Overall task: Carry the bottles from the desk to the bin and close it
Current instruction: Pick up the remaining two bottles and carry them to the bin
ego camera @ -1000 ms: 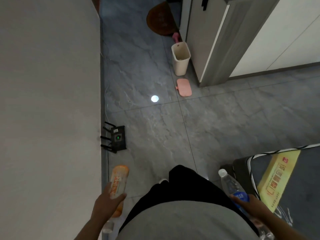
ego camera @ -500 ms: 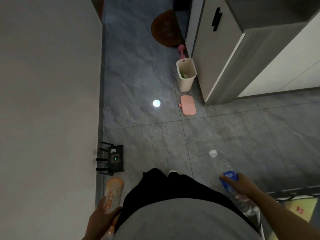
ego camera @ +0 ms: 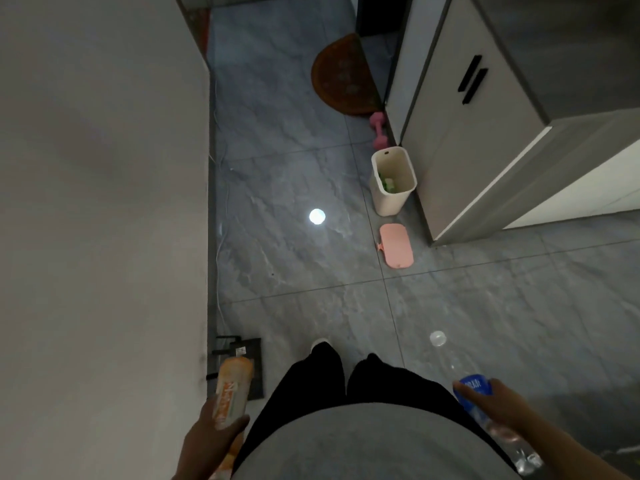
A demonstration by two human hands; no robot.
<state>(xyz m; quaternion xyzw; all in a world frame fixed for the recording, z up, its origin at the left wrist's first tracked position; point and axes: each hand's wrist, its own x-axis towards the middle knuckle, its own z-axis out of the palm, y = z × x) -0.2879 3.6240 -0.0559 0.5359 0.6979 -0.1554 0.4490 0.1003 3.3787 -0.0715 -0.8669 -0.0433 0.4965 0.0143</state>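
Bottles in both fists: my left hand (ego camera: 211, 441) wraps the orange bottle (ego camera: 231, 393), my right hand (ego camera: 498, 407) the clear water bottle (ego camera: 464, 379). I'd walk to the open bin (ego camera: 393, 183), apparently part-filled, drop both upright, then fetch the pink lid (ego camera: 396, 245) just beside it.

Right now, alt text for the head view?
Looking down, a person walks a grey tiled floor holding an orange bottle in the left hand and a clear water bottle in the right hand. Ahead, an open cream bin stands beside a cabinet, its pink lid flat on the floor.
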